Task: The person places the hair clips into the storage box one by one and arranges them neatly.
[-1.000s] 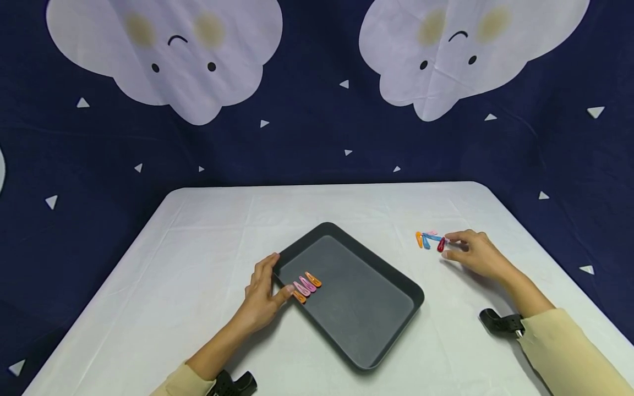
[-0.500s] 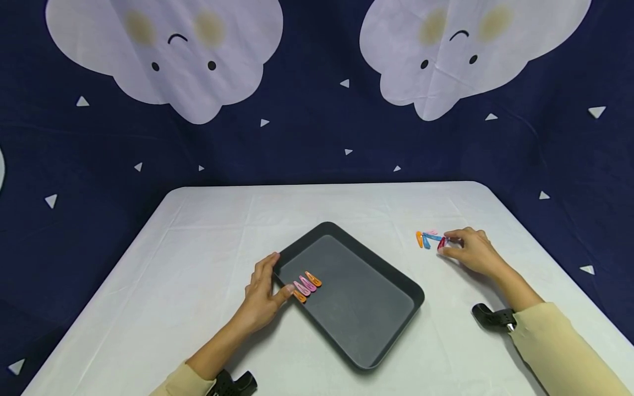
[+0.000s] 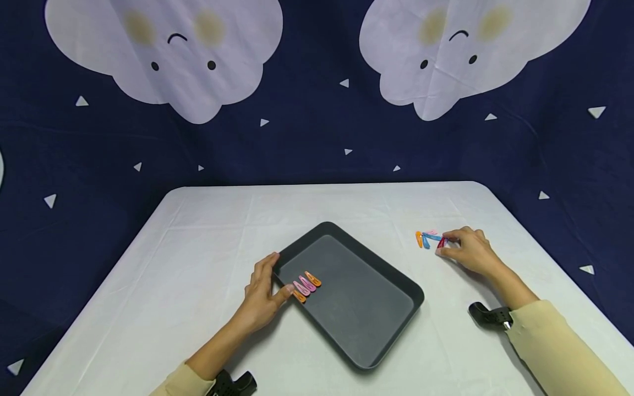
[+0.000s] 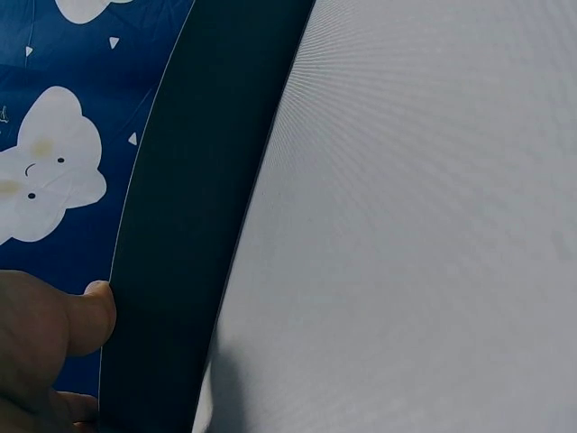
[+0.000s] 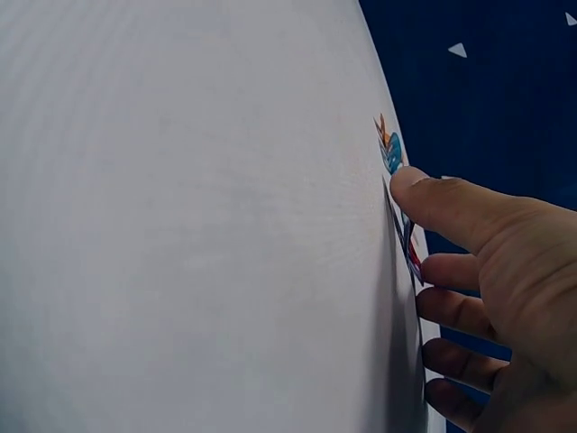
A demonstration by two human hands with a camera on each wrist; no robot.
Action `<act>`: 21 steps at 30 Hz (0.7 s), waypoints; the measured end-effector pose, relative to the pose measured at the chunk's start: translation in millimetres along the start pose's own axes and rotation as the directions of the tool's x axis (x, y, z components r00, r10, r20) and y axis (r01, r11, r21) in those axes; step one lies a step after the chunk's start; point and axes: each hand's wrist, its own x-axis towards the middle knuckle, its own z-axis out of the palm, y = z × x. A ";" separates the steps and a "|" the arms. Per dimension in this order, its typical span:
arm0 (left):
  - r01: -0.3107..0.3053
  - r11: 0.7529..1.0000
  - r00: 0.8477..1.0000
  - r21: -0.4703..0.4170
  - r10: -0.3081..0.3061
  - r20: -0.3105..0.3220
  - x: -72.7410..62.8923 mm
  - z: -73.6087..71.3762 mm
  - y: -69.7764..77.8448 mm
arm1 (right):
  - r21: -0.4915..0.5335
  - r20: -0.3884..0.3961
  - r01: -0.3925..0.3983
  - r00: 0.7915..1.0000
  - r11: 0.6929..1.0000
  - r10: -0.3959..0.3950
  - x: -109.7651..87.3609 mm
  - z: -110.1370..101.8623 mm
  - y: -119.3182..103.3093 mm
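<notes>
A dark grey baking tray (image 3: 361, 291) lies at an angle on the white table. My left hand (image 3: 263, 300) holds its left corner, thumb over the rim and fingers along the outer side. Inside the tray, beside that thumb, pink hair clips (image 3: 304, 285) lie in a row between two orange hair clips (image 3: 312, 279). To the right of the tray, my right hand (image 3: 469, 251) has thumb and index finger at the two ends of a red hair clip (image 3: 441, 243), low at the table. The right wrist view shows the red clip partly hidden behind the thumb.
Left of the right fingertips lie loose hair clips: an orange clip (image 3: 419, 239), blue clips (image 3: 426, 242) and a pale pink clip (image 3: 432, 232). A navy cloth with clouds (image 3: 317, 137) hangs behind the table (image 3: 223, 220). Each wrist wears a black camera (image 3: 487, 316).
My right hand has shifted slightly left, and its thumb and index finger have closed in on the red hair clip. The left hand and tray have stayed put.
</notes>
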 end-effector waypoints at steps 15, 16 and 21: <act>0.002 1.000 1.000 -0.002 -0.002 -0.001 -0.1 0.5 0.0 | 0.005 0.028 -0.049 0.998 0.999 0.049 0.6 0.5 -3.6; 0.000 1.000 1.000 -0.002 0.000 -0.002 0.0 0.6 -0.2 | 0.008 0.029 -0.051 0.998 0.999 0.051 0.4 0.6 -3.3; 0.000 1.000 1.000 0.000 0.000 -0.003 0.0 0.6 -0.3 | 0.014 0.023 -0.047 0.999 0.999 0.047 0.3 1.3 -2.5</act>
